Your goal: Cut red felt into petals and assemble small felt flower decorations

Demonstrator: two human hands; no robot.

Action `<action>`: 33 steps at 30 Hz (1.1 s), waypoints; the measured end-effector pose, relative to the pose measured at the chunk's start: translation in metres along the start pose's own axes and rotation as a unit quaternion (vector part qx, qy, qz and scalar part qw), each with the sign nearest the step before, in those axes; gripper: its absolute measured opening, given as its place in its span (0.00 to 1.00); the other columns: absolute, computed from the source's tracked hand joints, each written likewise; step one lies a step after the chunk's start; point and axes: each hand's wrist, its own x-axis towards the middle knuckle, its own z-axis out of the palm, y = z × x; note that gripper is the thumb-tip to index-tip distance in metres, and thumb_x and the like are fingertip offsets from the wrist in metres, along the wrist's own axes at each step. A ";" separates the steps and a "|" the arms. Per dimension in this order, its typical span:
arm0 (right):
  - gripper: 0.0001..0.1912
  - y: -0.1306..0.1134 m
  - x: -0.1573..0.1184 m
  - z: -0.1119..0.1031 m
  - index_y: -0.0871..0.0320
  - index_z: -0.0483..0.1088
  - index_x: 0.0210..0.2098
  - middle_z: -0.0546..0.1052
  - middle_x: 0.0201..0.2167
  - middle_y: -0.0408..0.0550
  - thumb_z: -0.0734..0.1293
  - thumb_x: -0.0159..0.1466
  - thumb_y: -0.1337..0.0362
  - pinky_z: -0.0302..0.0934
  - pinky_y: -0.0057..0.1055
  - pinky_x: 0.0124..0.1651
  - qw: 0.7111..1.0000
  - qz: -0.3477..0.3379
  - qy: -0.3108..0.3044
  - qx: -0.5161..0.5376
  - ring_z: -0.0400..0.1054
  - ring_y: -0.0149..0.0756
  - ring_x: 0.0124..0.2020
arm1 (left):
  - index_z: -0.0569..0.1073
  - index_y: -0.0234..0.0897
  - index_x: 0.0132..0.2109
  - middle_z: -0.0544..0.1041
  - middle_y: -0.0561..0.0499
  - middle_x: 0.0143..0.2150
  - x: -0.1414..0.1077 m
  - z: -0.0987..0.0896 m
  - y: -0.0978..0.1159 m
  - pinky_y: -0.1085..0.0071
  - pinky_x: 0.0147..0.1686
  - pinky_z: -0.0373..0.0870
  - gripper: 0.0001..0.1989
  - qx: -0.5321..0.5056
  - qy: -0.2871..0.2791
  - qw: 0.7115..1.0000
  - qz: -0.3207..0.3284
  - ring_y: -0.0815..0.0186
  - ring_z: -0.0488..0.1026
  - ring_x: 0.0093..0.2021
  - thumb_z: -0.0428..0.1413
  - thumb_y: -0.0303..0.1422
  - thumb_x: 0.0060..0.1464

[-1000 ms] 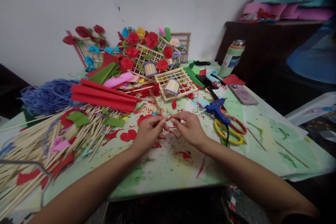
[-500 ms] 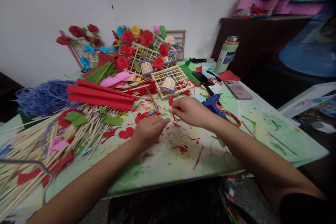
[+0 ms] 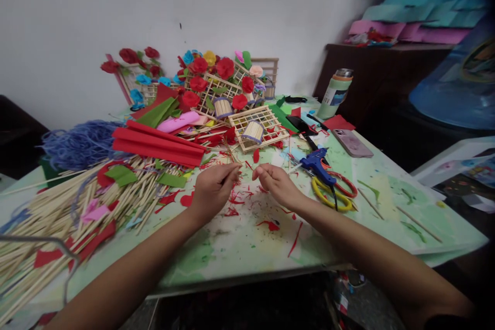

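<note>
My left hand (image 3: 214,189) is closed in a pinch over the middle of the table, its fingertips toward my right hand. Just across a small gap, my right hand (image 3: 276,183) has its fingers curled and pressed together. A thin strand seems to show between the fingertips, too small to name. Red paper scraps (image 3: 270,225) lie on the table beneath and around both hands. Beyond them is a small stick lattice (image 3: 266,131) with a little stick basket (image 3: 253,132) on it. The blue glue gun (image 3: 320,164) lies right of my right hand.
Loose sticks (image 3: 50,216), blue yarn (image 3: 79,142) and folded red paper (image 3: 158,145) cover the left side. Lattices with paper flowers (image 3: 199,65) lean at the wall. Yellow-handled scissors (image 3: 327,197), a phone (image 3: 352,143) and a bottle (image 3: 335,94) are at right.
The view has shifted, so the table sits lower and further right. My hands are now level, with fingers curled more. The yellow handles beside the glue gun have come out from behind my right arm.
</note>
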 end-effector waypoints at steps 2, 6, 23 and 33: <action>0.16 -0.001 -0.004 0.005 0.58 0.64 0.30 0.62 0.20 0.39 0.56 0.65 0.54 0.50 0.26 0.29 0.999 -0.018 0.009 -0.029 0.55 0.28 0.22 | 0.77 0.33 0.40 0.80 0.49 0.30 0.002 0.000 -0.002 0.74 0.33 0.70 0.10 0.000 -0.001 1.000 -0.021 0.68 0.76 0.30 0.52 0.31 0.57; 0.16 -0.013 -0.012 0.011 0.58 0.65 0.28 0.67 0.22 0.41 0.57 0.66 0.55 0.47 0.26 0.29 0.981 -0.037 -0.041 -0.187 0.58 0.29 0.25 | 0.77 0.34 0.41 0.81 0.48 0.32 0.004 0.001 -0.006 0.73 0.34 0.70 0.10 0.024 -0.022 0.999 -0.021 0.67 0.77 0.31 0.51 0.31 0.57; 0.19 -0.073 0.050 -0.051 0.59 0.60 0.18 0.58 0.17 0.40 0.59 0.64 0.61 0.42 0.29 0.26 0.904 -0.069 -0.208 -0.366 0.48 0.26 0.20 | 0.73 0.37 0.43 0.77 0.51 0.26 -0.006 0.003 0.005 0.73 0.25 0.66 0.11 0.077 -0.085 0.966 0.230 0.68 0.73 0.26 0.47 0.28 0.59; 0.22 -0.016 -0.002 -0.008 0.57 0.54 0.20 0.51 0.14 0.33 0.58 0.62 0.48 0.38 0.26 0.21 0.970 0.125 -0.180 0.100 0.42 0.23 0.16 | 0.74 0.34 0.42 0.80 0.47 0.31 0.001 -0.002 0.004 0.72 0.32 0.71 0.09 0.106 -0.008 0.983 0.153 0.66 0.77 0.30 0.51 0.27 0.58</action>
